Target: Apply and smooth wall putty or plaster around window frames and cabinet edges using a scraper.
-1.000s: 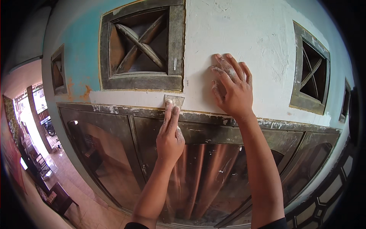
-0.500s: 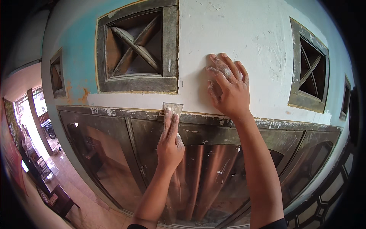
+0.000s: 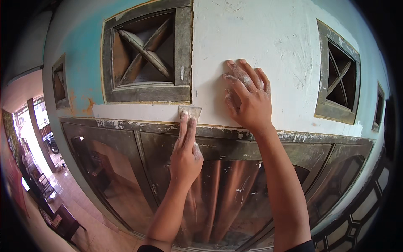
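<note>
My left hand (image 3: 185, 153) grips a putty knife (image 3: 191, 110), two fingers stretched along its broad metal blade. Its blade lies against the narrow white wall strip just under the lower right corner of a dark wooden vent frame (image 3: 147, 94). The knife's handle is hidden in my palm. Farther right, my right hand (image 3: 252, 98) rests on the white-coated wall (image 3: 256, 33), fingers spread and bent, holding nothing. White powder or paste coats the fingers of both hands.
Below the strip runs a worn wooden ledge (image 3: 210, 131) over glazed panels (image 3: 226, 189) with curtain folds behind the glass. A second crossed vent (image 3: 339, 73) is at right. Bare turquoise paint (image 3: 84, 69) shows at left. A doorway and dark furniture (image 3: 67, 222) stand at lower left.
My left hand has slid the putty knife upward, from the ledge's upper edge to just under the vent frame. My right hand stays on the wall; the view has shifted slightly.
</note>
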{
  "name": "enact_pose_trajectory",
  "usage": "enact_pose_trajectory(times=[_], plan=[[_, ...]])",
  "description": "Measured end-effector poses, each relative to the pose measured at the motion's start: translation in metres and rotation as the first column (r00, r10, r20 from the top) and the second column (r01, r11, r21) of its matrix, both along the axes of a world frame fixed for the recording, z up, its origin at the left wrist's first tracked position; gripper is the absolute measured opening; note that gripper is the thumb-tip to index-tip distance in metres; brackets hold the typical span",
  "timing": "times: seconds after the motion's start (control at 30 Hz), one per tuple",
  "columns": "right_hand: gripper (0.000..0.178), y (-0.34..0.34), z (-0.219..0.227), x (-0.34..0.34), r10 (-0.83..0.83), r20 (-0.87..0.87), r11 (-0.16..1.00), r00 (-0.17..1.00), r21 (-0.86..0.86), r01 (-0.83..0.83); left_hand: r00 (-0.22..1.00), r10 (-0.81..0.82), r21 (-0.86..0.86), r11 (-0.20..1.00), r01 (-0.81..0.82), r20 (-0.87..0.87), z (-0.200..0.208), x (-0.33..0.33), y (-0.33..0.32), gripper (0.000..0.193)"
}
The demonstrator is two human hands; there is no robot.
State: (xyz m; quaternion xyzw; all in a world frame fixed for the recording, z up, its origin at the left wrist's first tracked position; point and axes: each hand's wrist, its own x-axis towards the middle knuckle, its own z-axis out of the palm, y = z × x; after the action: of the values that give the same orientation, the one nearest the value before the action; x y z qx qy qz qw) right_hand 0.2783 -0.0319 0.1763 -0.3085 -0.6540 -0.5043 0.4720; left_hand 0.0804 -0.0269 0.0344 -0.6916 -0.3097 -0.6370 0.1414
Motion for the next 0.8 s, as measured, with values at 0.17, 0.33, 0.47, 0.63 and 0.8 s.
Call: enact_pose_trajectory(times=[0.17, 0.33, 0.47, 0.63, 0.8], plan=[[0.036, -0.005, 0.002, -0.002, 0.018, -0.007, 1.0, 1.0, 0.011, -0.018, 1.0, 0.023, -0.006, 1.0, -0.023, -0.013, -0.021, -0.001, 0.001, 0.077], [0.038, -0.006, 0.001, 0.001, 0.014, 0.002, 1.0, 1.0, 0.007, -0.014, 1.0, 0.003, -0.013, 1.0, -0.004, -0.029, 0.003, -0.002, 0.0, 0.076], [0.038, -0.004, 0.001, 0.0, 0.037, -0.005, 0.999, 0.999, -0.014, -0.037, 1.0, 0.002, -0.053, 0.999, -0.003, -0.008, 0.001, -0.001, -0.004, 0.075], [0.035, -0.003, 0.003, -0.006, 0.014, 0.003, 1.0, 1.0, 0.006, -0.014, 0.999, -0.033, -0.033, 0.999, 0.033, 0.009, -0.006, -0.001, -0.003, 0.073], [0.038, 0.0, 0.002, 0.002, 0.029, -0.005, 1.0, 1.0, 0.002, -0.029, 0.997, -0.073, -0.087, 0.993, 0.075, 0.025, 0.007, 0.004, -0.013, 0.073]])
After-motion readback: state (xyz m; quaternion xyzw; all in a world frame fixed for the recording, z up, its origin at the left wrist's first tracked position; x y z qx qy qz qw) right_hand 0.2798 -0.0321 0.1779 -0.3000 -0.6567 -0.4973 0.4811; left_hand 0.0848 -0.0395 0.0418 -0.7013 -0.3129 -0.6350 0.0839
